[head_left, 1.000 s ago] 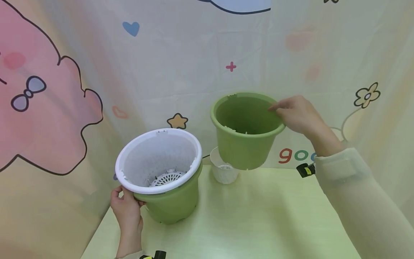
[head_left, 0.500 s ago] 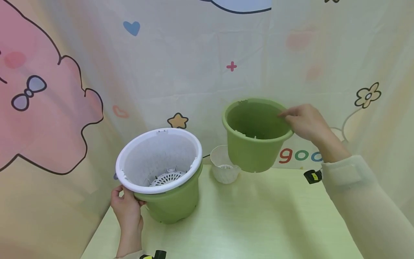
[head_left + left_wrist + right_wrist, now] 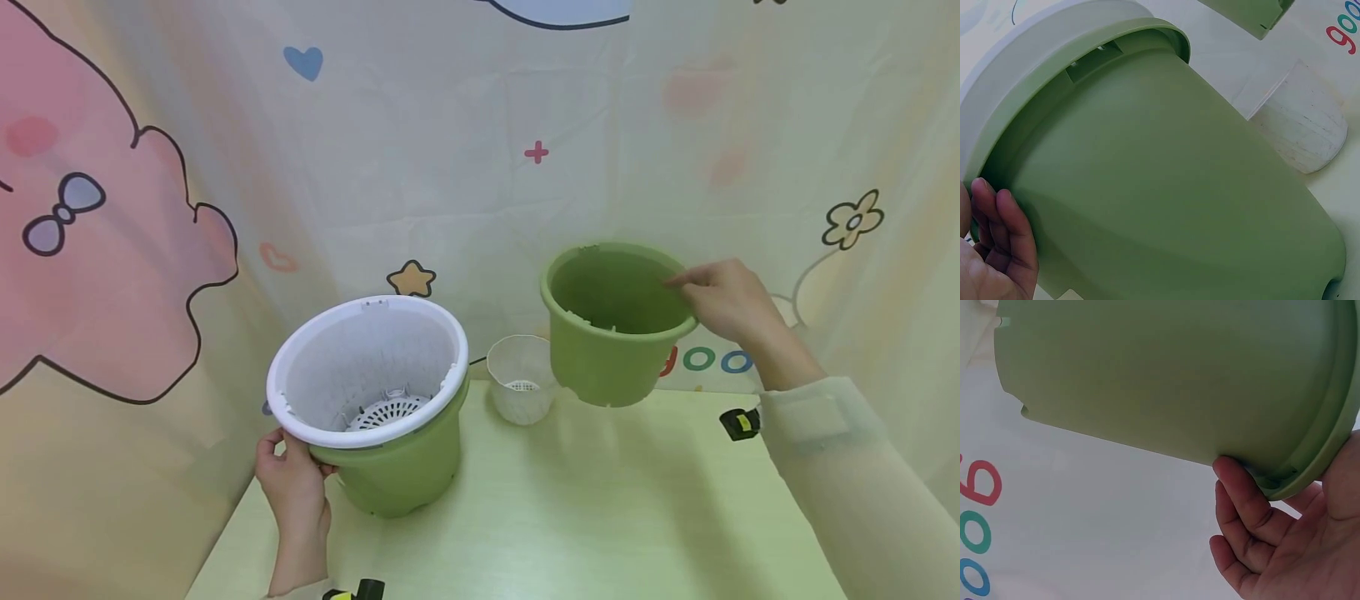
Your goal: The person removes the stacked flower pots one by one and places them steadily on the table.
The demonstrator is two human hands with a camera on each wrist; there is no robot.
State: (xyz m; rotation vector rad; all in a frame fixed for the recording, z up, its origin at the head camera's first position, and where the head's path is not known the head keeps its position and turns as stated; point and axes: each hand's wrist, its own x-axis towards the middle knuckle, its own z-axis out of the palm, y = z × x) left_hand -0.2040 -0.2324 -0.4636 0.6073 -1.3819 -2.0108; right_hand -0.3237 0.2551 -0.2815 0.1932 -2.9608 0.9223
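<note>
My right hand (image 3: 731,304) pinches the rim of a green flowerpot (image 3: 607,367) and holds it up above the table; in the right wrist view the fingers (image 3: 1241,494) curl under that rim. On the left stands another green flowerpot (image 3: 405,479) with a white flowerpot (image 3: 367,308) nested in it, its slotted bottom showing inside. The left hand (image 3: 292,483) grips the near left of this stack by the rim. From the left wrist view, curled fingers (image 3: 1013,225) lie under the green rim (image 3: 1104,47). The thumb is mostly hidden there.
A small white pot (image 3: 521,392) with a perforated bottom stands at the back of the pale table (image 3: 540,525), between the two green pots. Behind the table hangs a printed curtain (image 3: 450,150).
My right hand has carried the green flowerpot to the right and a little lower, uncovering more of the small white pot. The left hand and the stacked flowerpots have stayed put.
</note>
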